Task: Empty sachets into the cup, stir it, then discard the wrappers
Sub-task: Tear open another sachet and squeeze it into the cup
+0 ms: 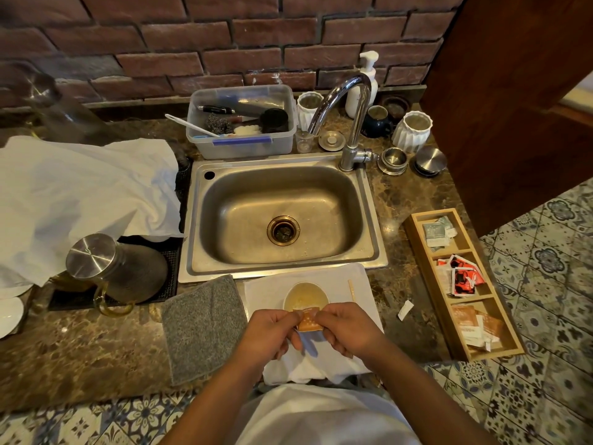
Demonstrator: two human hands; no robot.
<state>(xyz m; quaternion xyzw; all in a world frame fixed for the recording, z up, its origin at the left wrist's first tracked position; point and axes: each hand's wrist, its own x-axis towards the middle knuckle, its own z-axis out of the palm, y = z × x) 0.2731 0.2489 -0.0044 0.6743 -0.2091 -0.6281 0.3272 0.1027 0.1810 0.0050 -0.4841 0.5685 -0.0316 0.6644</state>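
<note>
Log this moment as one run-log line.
step: opening sachet | left hand: grip on orange sachet | right hand: grip on same sachet | cup: on white cloth | stirrer: untouched

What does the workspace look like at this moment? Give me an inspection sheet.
Surface: brown marble counter around a steel sink.
Job's things: orange sachet held over the cup; stir stick on the white cloth; sachet tray on the right.
Clutter: grey cloth, glass jug, plastic tub, torn scrap.
Grippers: left hand and right hand both pinch the sachet.
Cables: nothing seen.
Surroundings: brick wall, patterned floor tiles.
</note>
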